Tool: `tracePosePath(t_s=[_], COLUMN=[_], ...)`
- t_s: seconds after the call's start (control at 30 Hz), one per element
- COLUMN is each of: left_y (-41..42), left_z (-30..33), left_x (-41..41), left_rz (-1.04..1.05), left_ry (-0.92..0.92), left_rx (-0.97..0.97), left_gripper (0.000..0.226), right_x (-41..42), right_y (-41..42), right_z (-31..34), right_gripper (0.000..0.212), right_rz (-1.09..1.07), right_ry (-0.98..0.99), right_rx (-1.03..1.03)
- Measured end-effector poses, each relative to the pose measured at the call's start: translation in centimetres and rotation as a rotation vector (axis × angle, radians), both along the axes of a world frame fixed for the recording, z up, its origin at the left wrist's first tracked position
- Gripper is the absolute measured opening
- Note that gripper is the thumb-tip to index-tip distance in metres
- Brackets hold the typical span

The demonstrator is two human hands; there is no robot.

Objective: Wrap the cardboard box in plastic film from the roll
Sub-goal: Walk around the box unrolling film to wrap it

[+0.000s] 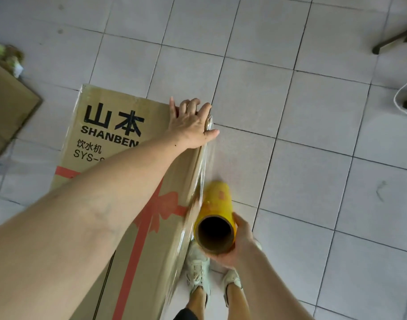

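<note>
A tall brown cardboard box point(119, 139) with black lettering and a red ribbon print stands on the tiled floor. Clear plastic film point(202, 167) is stretched down its right edge and looks bunched at the top corner. My left hand point(191, 122) lies over that far top corner, fingers curled over the box edge and the bunched film end. My right hand point(237, 241) grips the near end of the yellow film roll point(217, 209), which I hold beside the box's right side, its hollow core facing me. Film runs from the roll to the box.
A flattened cardboard piece point(8, 107) lies at the left with some litter behind it. Dark furniture legs point(394, 40) and a white cord point(403, 98) are at the far right. My two feet in white shoes point(198, 266) stand just right of the box.
</note>
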State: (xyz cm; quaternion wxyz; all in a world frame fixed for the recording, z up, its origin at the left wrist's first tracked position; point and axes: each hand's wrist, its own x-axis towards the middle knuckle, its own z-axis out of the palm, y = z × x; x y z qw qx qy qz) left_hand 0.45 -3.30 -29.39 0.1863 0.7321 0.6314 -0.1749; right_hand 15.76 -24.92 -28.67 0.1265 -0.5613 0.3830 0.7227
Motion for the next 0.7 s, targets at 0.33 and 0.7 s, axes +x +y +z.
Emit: tracePosePath(t_s=[0.33,0.7], left_y=[-2.5,-6.9], left_z=[0.8,-0.6], left_x=[0.3,0.1], left_rz=[-0.309,-0.977], left_ry=[0.119,0.514], left_rx=[0.132,-0.055], left_gripper=[0.08,0.074], right_x=[-2.3,-3.8], right_y=[-3.6,3.9], right_z=[-0.6,0.6], right_gripper=[0.041,0.058], right_rz=[0.045,0.768], right_ry=[-0.064,-0.119], right_rx=[0.07,0.407])
